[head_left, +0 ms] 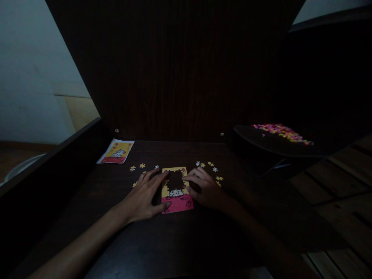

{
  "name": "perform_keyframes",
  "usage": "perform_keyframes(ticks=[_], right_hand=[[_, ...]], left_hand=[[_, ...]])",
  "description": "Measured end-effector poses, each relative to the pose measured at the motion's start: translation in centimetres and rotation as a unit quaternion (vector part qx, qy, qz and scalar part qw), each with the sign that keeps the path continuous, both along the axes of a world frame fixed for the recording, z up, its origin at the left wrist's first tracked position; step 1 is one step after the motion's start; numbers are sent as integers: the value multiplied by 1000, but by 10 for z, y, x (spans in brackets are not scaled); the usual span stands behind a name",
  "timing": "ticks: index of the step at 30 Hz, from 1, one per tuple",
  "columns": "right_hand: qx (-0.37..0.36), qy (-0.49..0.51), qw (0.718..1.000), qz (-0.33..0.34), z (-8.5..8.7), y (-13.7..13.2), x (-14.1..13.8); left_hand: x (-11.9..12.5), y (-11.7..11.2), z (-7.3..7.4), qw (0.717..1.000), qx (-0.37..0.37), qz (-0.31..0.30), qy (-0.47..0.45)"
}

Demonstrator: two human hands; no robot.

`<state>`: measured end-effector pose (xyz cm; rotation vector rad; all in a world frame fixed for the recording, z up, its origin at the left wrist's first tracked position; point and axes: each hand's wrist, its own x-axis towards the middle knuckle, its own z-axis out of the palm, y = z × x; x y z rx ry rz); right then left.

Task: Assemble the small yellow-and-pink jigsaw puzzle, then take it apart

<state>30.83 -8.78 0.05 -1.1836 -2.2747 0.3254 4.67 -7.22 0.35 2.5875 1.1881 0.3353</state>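
A jigsaw puzzle [178,204] lies flat on the dark table in front of me, yellow above and pink below, with a hole in its upper middle where the tabletop shows. My left hand [143,195] rests along its left side, fingers spread, thumb on the pink part and fingertips at the upper left edge. At the right edge is my right hand [205,188], its fingers bent and fingertips touching the yellow border beside the hole. Whether a small piece is under those fingertips I cannot make out. Loose yellow and white puzzle pieces [142,165] lie beyond both hands.
A printed picture [117,151] of a white animal on yellow and pink lies at the back left. More loose pieces [219,178] lie to the right. On a dark curved shelf [247,137] sits a heap of colourful bits [283,131]. A tall dark panel [174,77] closes the back.
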Motion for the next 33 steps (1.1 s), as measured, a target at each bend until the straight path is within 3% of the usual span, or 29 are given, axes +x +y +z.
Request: perform_keyframes(ticks=[8,13,24,33], right_hand=[[-162,-34,985,-49,2,5,10],[-226,-57,971,-58,2,7,10],[-210,-49,976,-43,3,6,10],[-244,-54,967,-53,2,7,15]], left_hand=[[-4,3,-6,1000,19,-5,-1],[-4,4,-6,1000,27,1,15],[-4,4,-6,999,38,0,8],[-4,3,-5,999,40,1,7]])
